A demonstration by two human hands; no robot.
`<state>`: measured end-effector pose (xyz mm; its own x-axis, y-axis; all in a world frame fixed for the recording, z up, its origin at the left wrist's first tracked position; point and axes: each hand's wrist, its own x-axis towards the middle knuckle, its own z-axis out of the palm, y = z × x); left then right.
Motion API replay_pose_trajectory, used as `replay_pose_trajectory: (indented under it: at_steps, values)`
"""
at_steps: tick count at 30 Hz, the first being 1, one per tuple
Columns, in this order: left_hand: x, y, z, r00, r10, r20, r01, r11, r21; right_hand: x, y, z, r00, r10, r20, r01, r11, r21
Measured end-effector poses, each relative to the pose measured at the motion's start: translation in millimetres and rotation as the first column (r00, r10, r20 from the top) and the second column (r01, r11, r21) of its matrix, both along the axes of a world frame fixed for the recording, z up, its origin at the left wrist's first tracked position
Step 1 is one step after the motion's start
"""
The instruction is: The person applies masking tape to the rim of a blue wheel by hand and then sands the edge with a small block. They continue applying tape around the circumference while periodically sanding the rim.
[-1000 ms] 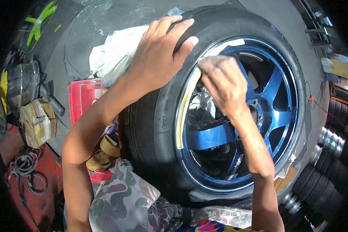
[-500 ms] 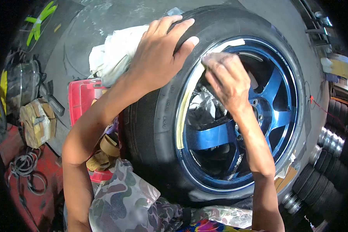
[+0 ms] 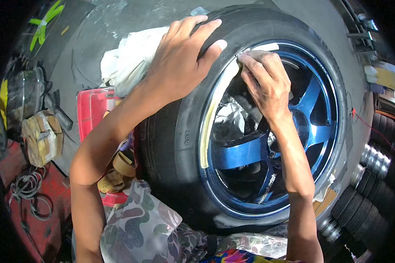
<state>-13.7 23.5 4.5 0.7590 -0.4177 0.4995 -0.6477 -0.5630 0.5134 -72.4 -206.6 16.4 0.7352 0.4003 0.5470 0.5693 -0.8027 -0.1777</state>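
Observation:
A black tyre [image 3: 186, 118] on a blue spoked wheel [image 3: 245, 153] stands in front of me. Pale masking tape [image 3: 211, 117] follows the rim's edge in a curve from the left side to the top. My left hand [image 3: 173, 68] lies on the upper left of the tyre, fingers spread, holding nothing. At the upper rim, my right hand [image 3: 268, 85] is closed, with thumb and curled fingertips pressed on the tape at the rim's lip. Its palm side is hidden from me. Crumpled silvery material [image 3: 230, 120] shows behind the spokes.
Left of the tyre are a red plastic bin [image 3: 94, 111], a white cloth [image 3: 127, 59] and tape rolls [image 3: 123, 165]. A taped cardboard box [image 3: 43, 138] and a coiled cable [image 3: 28, 186] lie farther left. Stacked tyres [image 3: 355, 208] stand at the right.
My right hand has moved slightly up and right along the taped rim; its fingertips were blurred before. My left hand stays in place on the tyre.

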Motion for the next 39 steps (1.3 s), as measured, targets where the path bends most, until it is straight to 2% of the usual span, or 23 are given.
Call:
replay_pose_trajectory:
  at_steps: [1, 3, 4, 7, 12, 15, 16, 17, 19, 23, 25, 26, 31, 34, 39]
  values:
    - [1, 0, 0, 1.000, -0.002, 0.006, 0.002, 1.000, -0.004, 0, 4, 1, 1.000, 0.006, 0.001, -0.006, 1.000, 0.001]
    - [2, 0, -1, 1.000, 0.006, 0.013, -0.006, 1.000, -0.004, -3, 13, 4, 0.975, 0.223, 0.017, -0.223, 0.975, 0.005]
    - [2, -1, -1, 1.000, 0.009, 0.020, -0.009, 1.000, 0.002, -1, 10, 6, 0.972, 0.236, 0.007, -0.236, 0.972, 0.001]
    - [2, 0, -2, 0.999, 0.006, 0.037, -0.005, 1.000, -0.008, 14, -9, 1, 0.991, 0.132, 0.036, -0.131, 0.991, -0.013]
    - [1, -1, -1, 1.000, 0.013, 0.028, -0.013, 1.000, -0.012, -1, 6, 10, 0.965, 0.257, -0.050, -0.259, 0.965, -0.028]
    - [0, -1, -1, 1.000, 0.012, 0.025, -0.012, 1.000, -0.014, 11, -8, 5, 0.991, 0.134, -0.025, -0.136, 0.988, -0.072]
    - [0, 0, 0, 0.999, 0.009, 0.034, -0.008, 1.000, -0.015, 6, -4, 14, 0.983, 0.161, -0.091, -0.167, 0.984, -0.067]
    - [0, 0, 0, 0.999, 0.012, 0.034, -0.012, 1.000, -0.016, 4, 2, 16, 0.960, 0.261, -0.102, -0.266, 0.964, -0.032]
    - [0, -2, -1, 0.999, 0.027, 0.026, -0.026, 1.000, -0.014, 0, 9, 18, 0.952, 0.282, -0.116, -0.289, 0.957, -0.041]
    - [1, 0, -2, 0.999, 0.029, 0.038, -0.028, 1.000, -0.010, 13, -2, 16, 0.978, 0.182, -0.106, -0.192, 0.977, -0.089]
    - [1, -1, -2, 0.999, 0.025, 0.031, -0.024, 1.000, -0.011, 8, 6, 19, 0.946, 0.298, -0.125, -0.306, 0.951, -0.047]
    - [1, -2, -2, 0.999, 0.022, 0.029, -0.022, 1.000, -0.013, 9, 5, 21, 0.943, 0.305, -0.135, -0.315, 0.948, -0.054]
    - [1, 0, -3, 0.999, 0.017, 0.045, -0.016, 1.000, -0.017, 29, -4, 26, 0.957, 0.239, -0.167, -0.264, 0.953, -0.151]
    - [1, -1, -2, 0.999, 0.026, 0.032, -0.026, 1.000, -0.018, 24, 11, 34, 0.885, 0.382, -0.267, -0.421, 0.901, -0.105]
    - [-1, 0, -2, 0.999, 0.032, 0.034, -0.031, 0.999, -0.021, 35, -3, 32, 0.927, 0.283, -0.245, -0.329, 0.928, -0.174]
